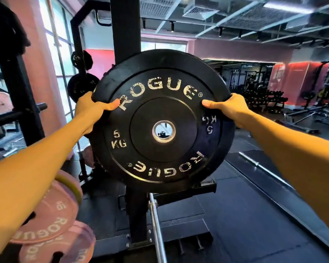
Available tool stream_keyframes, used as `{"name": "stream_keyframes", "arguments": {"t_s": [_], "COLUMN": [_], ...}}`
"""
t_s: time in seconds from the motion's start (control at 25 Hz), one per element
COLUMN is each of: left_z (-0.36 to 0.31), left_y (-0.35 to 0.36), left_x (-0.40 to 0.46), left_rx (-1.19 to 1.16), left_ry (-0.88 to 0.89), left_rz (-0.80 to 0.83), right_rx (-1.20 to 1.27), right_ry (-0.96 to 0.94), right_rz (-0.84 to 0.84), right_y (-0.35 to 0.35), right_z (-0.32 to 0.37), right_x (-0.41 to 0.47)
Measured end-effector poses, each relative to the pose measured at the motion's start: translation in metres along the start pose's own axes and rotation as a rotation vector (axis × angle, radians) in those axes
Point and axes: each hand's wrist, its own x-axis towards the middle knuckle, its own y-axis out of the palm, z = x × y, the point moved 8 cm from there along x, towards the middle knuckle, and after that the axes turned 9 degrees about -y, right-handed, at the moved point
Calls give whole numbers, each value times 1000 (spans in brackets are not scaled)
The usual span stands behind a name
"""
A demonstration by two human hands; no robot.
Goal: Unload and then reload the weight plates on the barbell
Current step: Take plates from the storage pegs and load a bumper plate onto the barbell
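I see the rack post behind the black plate, which is held upright in the air above the bar, hole facing me, probably for lining up. Left hand and right hand clamp opposite rims, thumbs on its face.

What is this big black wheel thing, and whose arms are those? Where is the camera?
The camera sits on a person's head, so you see their own two arms reaching forward in a gym. The left hand and right hand grip the edges of a black weight plate, a heavy rubber disc marked 5 KG. Its middle hole lets it slide onto a metal bar. The shiny barbell sleeve pokes out just below it. Behind stands a black rack post. Pink plates are stored at the lower left. The plate is in the air, not on the bar.
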Motion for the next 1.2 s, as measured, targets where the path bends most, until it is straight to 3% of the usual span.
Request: {"name": "stream_keyframes", "arguments": {"t_s": [0.36, 0.64, 1.2], "left_z": [0, 53, 292], "left_y": [23, 23, 9], "left_x": [-43, -112, -256], "left_rx": [90, 93, 139], "left_ry": [-14, 10, 19], "left_rz": [-117, -158, -208], "right_rx": [79, 97, 97], "right_ry": [10, 4, -24], "right_rz": [120, 190, 187], "right_y": [-14, -4, 14], "right_z": [-52, -108, -288], "right_x": [27, -23, -245]}}
